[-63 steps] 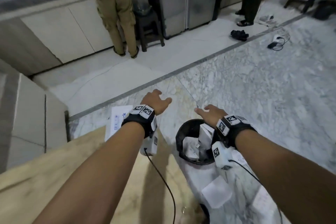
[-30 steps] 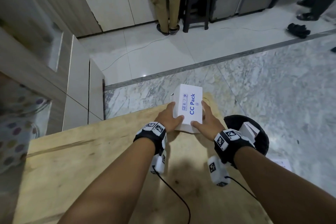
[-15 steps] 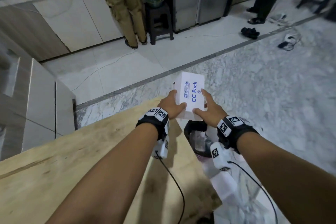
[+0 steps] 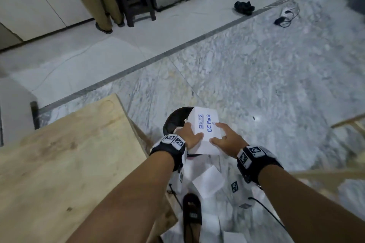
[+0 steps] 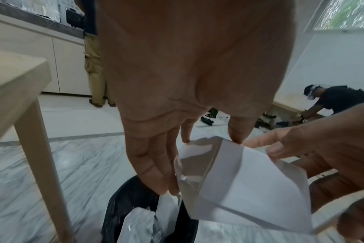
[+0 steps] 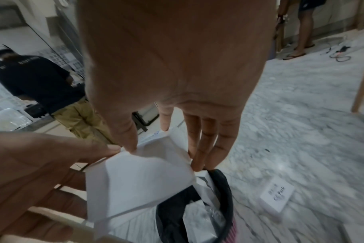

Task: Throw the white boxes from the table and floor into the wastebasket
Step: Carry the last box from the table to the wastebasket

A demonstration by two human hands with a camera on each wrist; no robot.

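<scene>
A white box printed "CC Pack" is held between my two hands, right above the black wastebasket. My left hand grips its left side, thumb on top. At the right side my right hand grips it with thumb and fingers. The left wrist view shows the box pinched by my left fingers over the wastebasket. Below the box in the right wrist view, the wastebasket holds other white boxes.
The wooden table stands left of the wastebasket. White boxes lie on the marble floor near my sandalled foot; another box lies right of the basket. A second wooden table edge is at the right. People stand by the far cabinets.
Both hands took the box from the table's far corner, lifted it, and carried it right and down over the wastebasket.
</scene>
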